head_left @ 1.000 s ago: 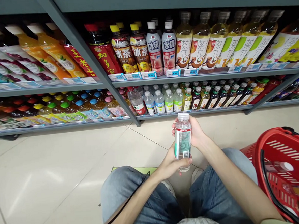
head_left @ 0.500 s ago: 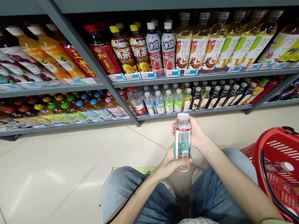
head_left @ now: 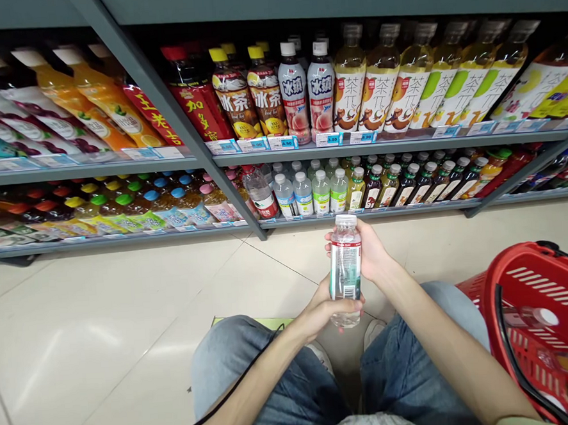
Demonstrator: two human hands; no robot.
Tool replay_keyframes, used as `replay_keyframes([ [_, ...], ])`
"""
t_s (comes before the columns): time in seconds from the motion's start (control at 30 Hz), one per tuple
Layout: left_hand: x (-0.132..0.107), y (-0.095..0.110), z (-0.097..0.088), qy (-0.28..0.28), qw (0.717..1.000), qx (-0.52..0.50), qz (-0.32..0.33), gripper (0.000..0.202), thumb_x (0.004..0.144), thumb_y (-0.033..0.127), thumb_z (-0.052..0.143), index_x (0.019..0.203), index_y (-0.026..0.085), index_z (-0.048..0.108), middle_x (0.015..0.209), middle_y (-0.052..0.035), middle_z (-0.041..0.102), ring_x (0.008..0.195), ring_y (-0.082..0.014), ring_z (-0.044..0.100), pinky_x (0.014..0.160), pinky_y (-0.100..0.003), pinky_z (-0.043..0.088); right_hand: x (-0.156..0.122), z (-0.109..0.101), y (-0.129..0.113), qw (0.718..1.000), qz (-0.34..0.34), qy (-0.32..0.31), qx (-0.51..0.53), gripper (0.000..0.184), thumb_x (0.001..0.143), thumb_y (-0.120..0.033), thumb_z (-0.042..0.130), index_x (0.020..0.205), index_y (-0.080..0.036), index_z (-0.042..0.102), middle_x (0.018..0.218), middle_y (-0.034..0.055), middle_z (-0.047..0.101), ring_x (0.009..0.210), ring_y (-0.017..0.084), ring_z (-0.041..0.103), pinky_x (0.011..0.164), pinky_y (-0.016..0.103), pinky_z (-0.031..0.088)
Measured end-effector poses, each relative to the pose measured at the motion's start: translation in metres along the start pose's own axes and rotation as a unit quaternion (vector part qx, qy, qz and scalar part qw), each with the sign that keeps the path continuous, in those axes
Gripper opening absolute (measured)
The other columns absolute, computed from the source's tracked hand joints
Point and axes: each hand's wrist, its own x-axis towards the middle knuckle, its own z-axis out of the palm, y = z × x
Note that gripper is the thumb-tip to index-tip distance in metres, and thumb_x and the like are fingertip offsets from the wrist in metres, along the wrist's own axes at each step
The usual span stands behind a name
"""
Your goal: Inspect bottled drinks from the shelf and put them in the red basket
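Observation:
A clear drink bottle (head_left: pixel 346 269) with a white cap stands nearly upright between my two hands, in front of the lowest shelf. Its label carries small print, a barcode and a red band near the top. My left hand (head_left: pixel 327 309) is wrapped round the lower part, thumb across the front below the barcode. Higher up, my right hand (head_left: pixel 369 249) holds the bottle from behind and the right side, its fingertips showing at the left edge. Most of the right fingers are hidden behind the bottle.
Grey shelves (head_left: pixel 386 147) of bottled drinks run across the view, with price tags along the edges. To my right stands a red shopping basket (head_left: pixel 509 275) with a black handle; a white-capped bottle (head_left: pixel 531 317) lies inside. A black cable (head_left: pixel 228 395) runs along my left forearm.
The bottle has shifted very slightly to the left in my hands. Both hands keep their grip, and all else looks the same.

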Motion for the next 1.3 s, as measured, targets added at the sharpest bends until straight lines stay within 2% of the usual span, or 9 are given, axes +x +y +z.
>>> replay_keyframes([
  [0.17,0.001,-0.004,-0.003,-0.009,0.999,-0.048,-0.020,0.040,0.063,0.029,0.078,0.096,0.014,0.059,0.084,-0.0098,0.069,0.065,-0.0206,0.068,0.033,-0.017,0.038,0.004,0.000,0.003,0.999,-0.020,0.031,-0.006,0.034,0.092,-0.035,0.039,0.078,-0.016,0.062,0.070,0.0071,0.071,0.052,0.019,0.064,0.046,0.028,0.049],
  [0.3,0.000,-0.002,-0.003,0.015,0.999,-0.040,-0.016,0.050,0.069,0.032,0.078,0.110,0.018,0.052,0.090,-0.0076,0.068,0.070,-0.0214,0.070,0.034,-0.017,0.038,0.002,0.001,0.007,0.993,-0.107,0.036,-0.046,0.046,0.091,-0.055,0.044,0.078,-0.016,0.065,0.073,0.0051,0.069,0.056,0.017,0.061,0.051,0.027,0.048],
  [0.4,0.002,-0.004,-0.003,0.053,0.999,0.002,0.014,0.062,0.071,0.034,0.082,0.119,0.021,0.045,0.091,-0.0054,0.067,0.069,-0.0188,0.067,0.037,-0.018,0.041,0.001,0.000,0.012,0.955,-0.226,0.040,-0.189,0.043,0.079,-0.059,0.065,0.080,-0.016,0.067,0.071,0.0008,0.066,0.059,0.014,0.055,0.056,0.025,0.044],
  [0.5,0.006,-0.010,-0.001,0.087,0.994,0.037,0.057,0.065,0.068,0.037,0.086,0.116,0.020,0.045,0.087,-0.0016,0.064,0.059,-0.0126,0.059,0.040,-0.019,0.044,0.002,-0.002,0.016,0.901,-0.311,0.045,-0.298,0.033,0.066,-0.042,0.082,0.083,-0.017,0.068,0.072,-0.0022,0.065,0.065,0.014,0.056,0.062,0.026,0.044],
  [0.7,0.005,-0.015,0.002,0.028,0.999,0.002,0.035,0.058,0.066,0.038,0.088,0.108,0.015,0.055,0.101,-0.0102,0.066,0.077,-0.0178,0.064,0.051,-0.023,0.052,-0.002,0.001,0.011,0.946,-0.232,0.007,-0.228,0.034,0.058,-0.032,0.086,0.083,-0.015,0.070,0.069,-0.0005,0.067,0.062,0.017,0.064,0.058,0.028,0.049],
  [0.83,-0.001,-0.013,-0.005,-0.105,0.992,-0.070,0.025,0.065,0.061,0.037,0.090,0.115,0.017,0.059,0.115,-0.0147,0.065,0.098,-0.0280,0.066,0.057,-0.025,0.056,-0.012,0.003,0.002,0.969,-0.201,-0.100,-0.102,0.038,0.058,-0.029,0.083,0.090,-0.014,0.072,0.069,0.0012,0.070,0.057,0.019,0.068,0.056,0.030,0.054],
  [0.93,-0.002,-0.016,-0.009,-0.199,0.971,-0.127,0.024,0.078,0.055,0.039,0.090,0.123,0.019,0.058,0.114,-0.0131,0.065,0.090,-0.0269,0.068,0.048,-0.022,0.051,-0.015,0.001,0.000,0.966,-0.184,-0.182,-0.011,0.035,0.059,-0.029,0.078,0.091,-0.016,0.073,0.070,-0.0001,0.072,0.058,0.018,0.069,0.060,0.031,0.058],
  [1.07,0.000,-0.020,-0.008,-0.174,0.974,-0.136,0.060,0.059,0.058,0.036,0.087,0.107,0.015,0.064,0.096,-0.0087,0.066,0.070,-0.0178,0.065,0.045,-0.020,0.043,-0.012,-0.002,0.003,0.958,-0.176,-0.223,0.030,0.036,0.058,-0.024,0.075,0.094,-0.018,0.072,0.076,-0.0002,0.076,0.062,0.018,0.071,0.060,0.029,0.058],
  [1.3,-0.003,-0.013,-0.005,-0.127,0.981,-0.122,0.082,0.048,0.063,0.035,0.083,0.101,0.013,0.065,0.090,-0.0073,0.066,0.066,-0.0160,0.063,0.059,-0.026,0.043,-0.004,0.000,0.003,0.964,-0.188,-0.186,0.023,0.035,0.063,-0.025,0.073,0.097,-0.016,0.072,0.082,0.0029,0.077,0.065,0.018,0.072,0.061,0.027,0.058],
])
